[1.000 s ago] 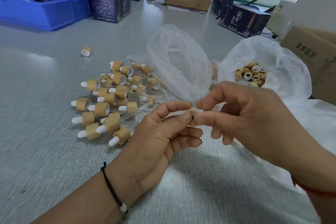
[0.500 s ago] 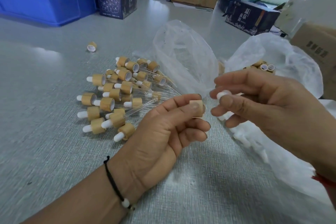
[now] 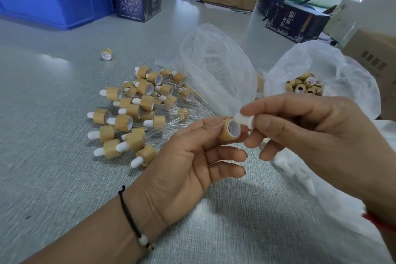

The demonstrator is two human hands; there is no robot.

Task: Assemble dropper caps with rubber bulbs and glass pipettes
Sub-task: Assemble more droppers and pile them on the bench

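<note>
Left hand [image 3: 182,169] pinches a cap [image 3: 229,129] between thumb and forefinger, right hand [image 3: 317,135] pinches a bulb [image 3: 244,119] at its mouth; bulb's far end hidden by fingers.

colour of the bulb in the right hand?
White; the rubber bulb, pinched by the right hand, shows best in the head view.

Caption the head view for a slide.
Left hand holds a bamboo cap while right hand brings a white rubber bulb to its opening, beside finished droppers.

two hands [image 3: 186,163], two plastic bags [image 3: 216,64], one lone cap [image 3: 107,53], one blue crate [image 3: 55,6]
</note>
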